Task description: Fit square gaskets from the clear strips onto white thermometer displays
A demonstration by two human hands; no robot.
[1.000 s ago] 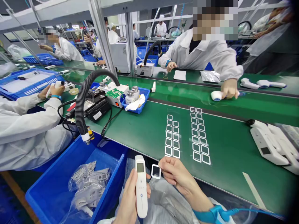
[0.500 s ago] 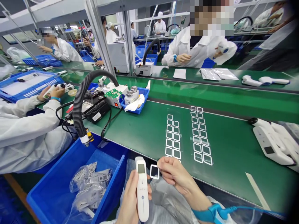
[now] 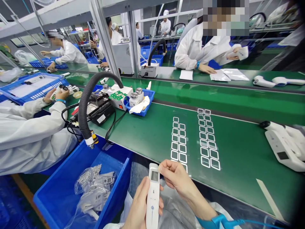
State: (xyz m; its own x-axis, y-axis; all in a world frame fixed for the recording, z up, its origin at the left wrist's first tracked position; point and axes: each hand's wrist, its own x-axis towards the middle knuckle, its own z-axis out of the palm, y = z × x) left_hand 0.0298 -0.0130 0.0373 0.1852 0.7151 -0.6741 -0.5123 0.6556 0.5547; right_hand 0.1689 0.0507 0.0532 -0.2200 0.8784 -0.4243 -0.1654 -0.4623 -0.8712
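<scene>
My left hand (image 3: 140, 203) wraps around a white handheld thermometer (image 3: 152, 203), held upright with its small grey screen (image 3: 155, 176) facing me. At the top right of that screen, my right hand (image 3: 175, 175) is closed in a pinch. The small white-bordered clear window it pinches now lies over or against the screen and is hard to tell apart from it. Rows of similar white-bordered windows (image 3: 183, 140) lie on clear sheets on the green table (image 3: 143, 136) beyond my hands. A blue strap circles my right wrist.
A blue bin (image 3: 52, 197) with bagged white parts stands at my left. Behind it are a black flexible hose (image 3: 83, 105) and a blue tray (image 3: 149, 101) with bottles. White devices (image 3: 281, 146) lie at right. Co-workers sit to the left and across the table.
My right hand has brought the white-bordered window leftward onto the thermometer's screen; before, it was held beside it. The thermometer has shifted slightly right in view.
</scene>
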